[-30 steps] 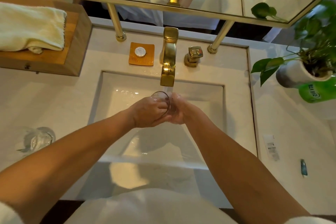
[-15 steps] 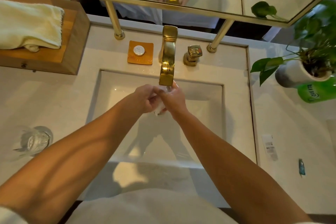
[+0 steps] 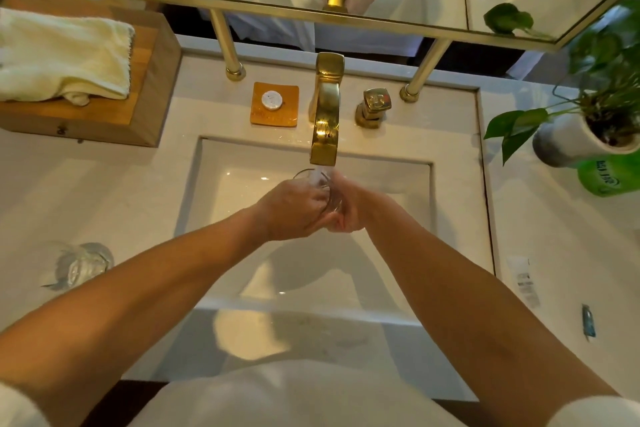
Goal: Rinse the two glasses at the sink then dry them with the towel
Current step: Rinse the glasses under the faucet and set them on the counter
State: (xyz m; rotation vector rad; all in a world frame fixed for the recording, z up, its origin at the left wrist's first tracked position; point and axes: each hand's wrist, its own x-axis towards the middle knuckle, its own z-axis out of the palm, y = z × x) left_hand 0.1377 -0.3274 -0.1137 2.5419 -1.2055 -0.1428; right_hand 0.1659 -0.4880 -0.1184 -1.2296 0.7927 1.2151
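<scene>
Over the white sink (image 3: 221, 204), both my hands hold a clear glass (image 3: 323, 189) under the running water from the gold faucet (image 3: 325, 121). My left hand (image 3: 291, 210) wraps round its left side and my right hand (image 3: 349, 208) grips its right side. The rim faces up toward the spout, and the lower part of the glass is hidden by my fingers. A second clear glass (image 3: 78, 265) stands on the counter at the left. The pale yellow towel (image 3: 62, 55) lies folded on a wooden box at the back left.
A gold tap handle (image 3: 374, 106) sits right of the faucet, an orange soap dish (image 3: 274, 104) left of it. A potted plant (image 3: 588, 121) and a green bottle (image 3: 609, 175) stand at the right. The mirror frame (image 3: 311, 12) overhangs the back.
Both hands lowered a little from just under the spout, and the glass rim shows again with water running into it. The glass on the counter and the towel have not moved.
</scene>
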